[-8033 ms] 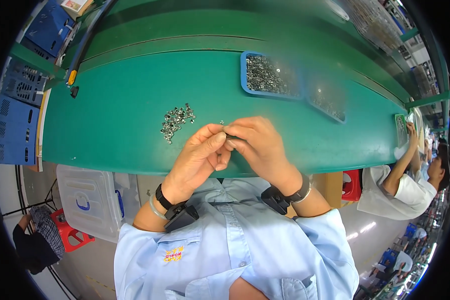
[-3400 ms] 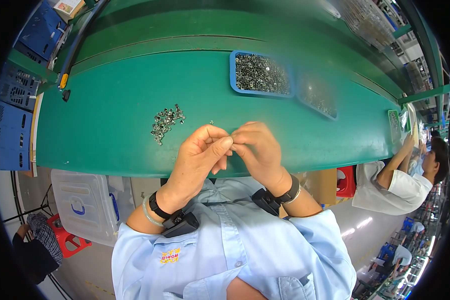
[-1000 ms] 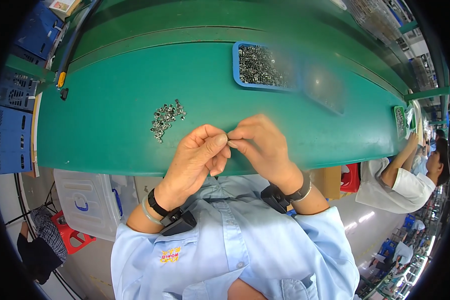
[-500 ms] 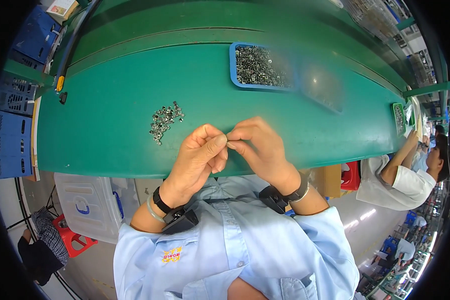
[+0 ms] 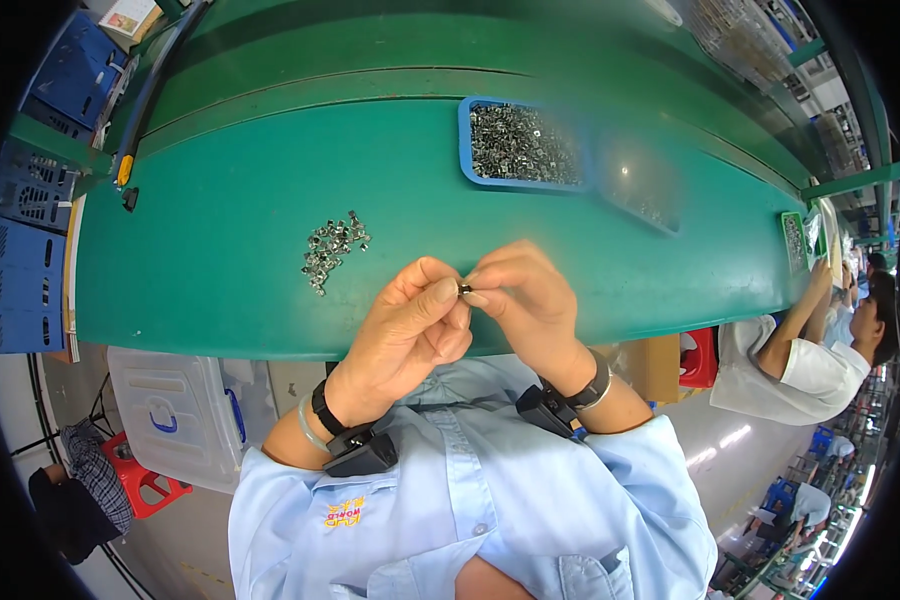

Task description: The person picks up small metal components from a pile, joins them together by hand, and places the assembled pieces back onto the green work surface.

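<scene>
Between my fingertips is a small dark metal part (image 5: 464, 289), too small to make out its exact kind. My left hand (image 5: 410, 325) pinches it from the left with thumb and forefinger, the other fingers curled in. From the right, the thumb and forefinger of my right hand (image 5: 532, 308) close on the same part. Both hands hover over the near edge of the green table (image 5: 210, 270). A loose pile of small shiny metal parts (image 5: 332, 248) lies on the table, beyond my left hand and to its left.
A blue tray (image 5: 464, 150) full of small metal parts stands at the far middle, beside a blurred clear tray (image 5: 645, 190). A green tray (image 5: 794, 240) sits at the right end near a seated co-worker (image 5: 820, 350). A yellow-and-black cutter (image 5: 124, 170) lies far left.
My joined hands have shifted slightly right within the picture. The dark part between the fingertips now shows more clearly. The pile and tray sit slightly lower in view.
</scene>
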Available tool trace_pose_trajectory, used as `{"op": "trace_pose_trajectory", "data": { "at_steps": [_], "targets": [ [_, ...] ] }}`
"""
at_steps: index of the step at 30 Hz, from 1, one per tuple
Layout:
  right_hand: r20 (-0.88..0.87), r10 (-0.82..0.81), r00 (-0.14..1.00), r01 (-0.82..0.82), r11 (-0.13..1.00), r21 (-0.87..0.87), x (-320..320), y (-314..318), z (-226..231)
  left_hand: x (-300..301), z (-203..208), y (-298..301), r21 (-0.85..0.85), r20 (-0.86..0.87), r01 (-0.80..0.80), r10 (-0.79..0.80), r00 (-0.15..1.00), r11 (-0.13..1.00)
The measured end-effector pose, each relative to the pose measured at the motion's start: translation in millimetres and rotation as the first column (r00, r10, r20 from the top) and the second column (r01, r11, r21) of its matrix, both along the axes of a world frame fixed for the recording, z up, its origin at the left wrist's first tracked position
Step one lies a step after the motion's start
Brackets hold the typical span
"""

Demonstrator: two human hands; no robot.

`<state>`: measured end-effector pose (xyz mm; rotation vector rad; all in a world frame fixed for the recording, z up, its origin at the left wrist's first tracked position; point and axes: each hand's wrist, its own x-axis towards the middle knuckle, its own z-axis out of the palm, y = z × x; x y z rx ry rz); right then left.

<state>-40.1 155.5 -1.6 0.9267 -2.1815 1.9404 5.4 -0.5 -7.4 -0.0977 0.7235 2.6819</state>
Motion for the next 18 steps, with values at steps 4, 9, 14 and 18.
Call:
{"op": "trace_pose_trajectory", "data": {
  "at_steps": [4, 9, 14, 18],
  "targets": [
    [-0.023, 0.022, 0.999, -0.021, 0.999, 0.024, 0, 2, 1, 0, -1, 0, 0.038, -0.016, 0.023, -0.022, 1.000, 0.999],
    [-0.062, 0.059, 0.996, -0.057, 0.998, 0.038, -2, 2, 0, 0, 0, -3, -0.018, -0.016, 0.030, -0.030, 0.999, 0.999],
    [-0.115, 0.059, 0.992, -0.052, 0.997, 0.061, -4, 2, -2, -2, 0, -8, -0.135, -0.035, 0.043, -0.048, 0.998, 0.990],
    [-0.068, 0.033, 0.997, -0.029, 0.997, 0.065, -3, 2, -5, -5, 1, -10, -0.206, -0.001, 0.054, -0.055, 0.998, 0.977]
  ]
}}
